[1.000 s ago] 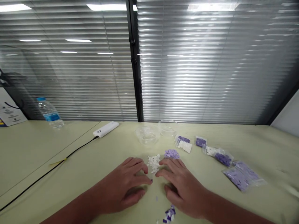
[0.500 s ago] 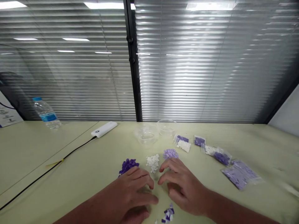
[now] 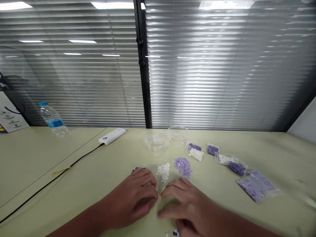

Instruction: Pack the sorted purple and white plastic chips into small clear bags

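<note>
Left hand point(image 3: 129, 200) curled over the dark purple pile point(image 3: 136, 170), right hand point(image 3: 184, 207) apart, just below the white pile point(image 3: 163, 172), and we count two clear plastic bowls point(image 3: 156, 142) beyond!

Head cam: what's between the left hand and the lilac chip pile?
The white chip pile lies between the left hand and the lilac chip pile, as the head view shows.

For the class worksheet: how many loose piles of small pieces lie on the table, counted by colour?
White pile: 1
Lilac pile: 1
Dark purple pile: 1
Mixed purple-and-white pile: 1
Total: 4
</note>
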A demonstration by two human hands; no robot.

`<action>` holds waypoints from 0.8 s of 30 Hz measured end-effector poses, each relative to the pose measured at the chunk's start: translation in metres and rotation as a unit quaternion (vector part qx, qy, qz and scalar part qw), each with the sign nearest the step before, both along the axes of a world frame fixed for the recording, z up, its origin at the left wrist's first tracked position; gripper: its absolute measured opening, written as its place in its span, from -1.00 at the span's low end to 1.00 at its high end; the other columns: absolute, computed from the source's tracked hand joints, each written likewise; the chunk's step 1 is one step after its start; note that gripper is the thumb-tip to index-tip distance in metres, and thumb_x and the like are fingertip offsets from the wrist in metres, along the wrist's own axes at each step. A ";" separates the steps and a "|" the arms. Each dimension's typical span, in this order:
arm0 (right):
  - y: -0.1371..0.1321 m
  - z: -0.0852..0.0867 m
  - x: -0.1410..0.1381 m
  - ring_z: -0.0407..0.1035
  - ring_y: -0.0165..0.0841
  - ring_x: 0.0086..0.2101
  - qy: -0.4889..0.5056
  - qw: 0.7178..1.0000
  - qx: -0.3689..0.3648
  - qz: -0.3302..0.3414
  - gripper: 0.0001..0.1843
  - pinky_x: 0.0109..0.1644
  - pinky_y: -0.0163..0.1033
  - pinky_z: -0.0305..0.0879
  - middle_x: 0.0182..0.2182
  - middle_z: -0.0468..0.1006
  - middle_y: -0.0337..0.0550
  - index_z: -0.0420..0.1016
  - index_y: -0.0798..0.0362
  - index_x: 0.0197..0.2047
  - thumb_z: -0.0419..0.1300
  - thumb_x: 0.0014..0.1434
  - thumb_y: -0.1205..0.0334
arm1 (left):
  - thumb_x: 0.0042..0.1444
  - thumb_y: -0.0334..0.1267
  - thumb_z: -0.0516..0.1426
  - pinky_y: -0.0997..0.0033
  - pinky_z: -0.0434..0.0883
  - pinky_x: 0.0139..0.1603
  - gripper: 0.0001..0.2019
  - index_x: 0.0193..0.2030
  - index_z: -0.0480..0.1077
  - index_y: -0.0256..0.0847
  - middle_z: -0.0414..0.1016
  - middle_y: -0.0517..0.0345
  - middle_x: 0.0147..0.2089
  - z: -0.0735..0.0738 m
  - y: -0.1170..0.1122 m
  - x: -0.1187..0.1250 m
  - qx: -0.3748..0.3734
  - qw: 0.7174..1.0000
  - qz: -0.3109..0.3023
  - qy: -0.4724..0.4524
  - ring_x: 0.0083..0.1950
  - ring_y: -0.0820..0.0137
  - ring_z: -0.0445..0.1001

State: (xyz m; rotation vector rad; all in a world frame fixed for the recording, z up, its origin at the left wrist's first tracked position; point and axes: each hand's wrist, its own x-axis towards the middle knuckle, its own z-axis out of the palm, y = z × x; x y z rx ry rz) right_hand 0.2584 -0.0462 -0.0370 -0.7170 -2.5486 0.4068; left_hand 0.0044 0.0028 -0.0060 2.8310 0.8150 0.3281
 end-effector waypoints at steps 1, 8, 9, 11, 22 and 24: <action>0.000 -0.002 -0.001 0.29 -0.22 0.08 0.015 0.999 -0.008 -0.038 -0.50 0.20 -0.06 0.15 0.07 0.45 -0.15 0.56 -0.11 0.08 0.22 0.07 0.45 | 0.25 -0.30 0.10 0.48 0.19 0.08 -0.87 -0.24 0.45 0.05 0.47 0.36 -0.12 0.000 0.001 0.000 0.000 1.000 0.004 0.001 -0.02 0.58 0.36; 0.007 -0.012 0.003 0.26 -0.13 0.04 0.038 0.977 0.054 -0.201 -0.55 0.16 0.07 0.09 -0.07 0.43 -0.08 0.57 -0.04 -0.04 0.14 0.03 0.49 | 0.28 -0.28 0.05 0.49 0.19 0.04 -0.84 -0.22 0.42 0.05 0.46 0.38 -0.11 0.001 -0.003 0.001 -0.006 1.000 -0.010 0.011 -0.05 0.62 0.33; 0.009 -0.013 0.005 0.26 -0.12 0.04 0.032 0.972 0.071 -0.223 -0.62 0.17 0.10 0.07 -0.07 0.44 -0.06 0.57 -0.02 -0.10 0.14 0.05 0.48 | 0.28 -0.28 0.04 0.49 0.19 0.03 -0.85 -0.23 0.42 0.05 0.45 0.37 -0.13 0.001 -0.004 0.001 -0.008 1.000 -0.011 0.013 -0.06 0.62 0.33; 0.015 -0.015 0.010 0.26 -0.09 0.05 0.014 0.957 0.105 -0.270 -0.77 0.20 0.15 0.03 -0.08 0.45 -0.04 0.57 0.03 -0.23 0.16 0.09 0.45 | 0.28 -0.28 0.04 0.48 0.20 0.04 -0.84 -0.21 0.42 0.06 0.44 0.36 -0.14 0.001 -0.004 0.002 -0.012 1.000 -0.015 0.021 -0.06 0.62 0.33; 0.008 -0.010 0.011 0.30 -0.19 -0.06 0.052 0.988 0.121 -0.081 -0.62 0.08 0.04 0.13 -0.08 0.46 -0.13 0.54 -0.02 -0.08 0.17 0.03 0.45 | 0.26 -0.25 0.07 0.42 0.25 0.02 -0.77 -0.01 0.39 0.18 0.46 0.33 -0.04 0.001 -0.009 0.002 -0.004 0.998 -0.048 0.035 -0.01 0.55 0.36; 0.009 -0.012 0.009 0.28 -0.15 -0.02 0.047 0.986 0.109 -0.120 -0.56 0.09 0.06 0.11 -0.05 0.44 -0.09 0.54 -0.02 -0.02 0.16 0.03 0.46 | 0.27 -0.23 0.06 0.42 0.27 0.03 -0.81 -0.04 0.39 0.16 0.46 0.33 -0.06 0.002 -0.011 0.003 -0.003 0.998 -0.057 0.040 -0.02 0.55 0.36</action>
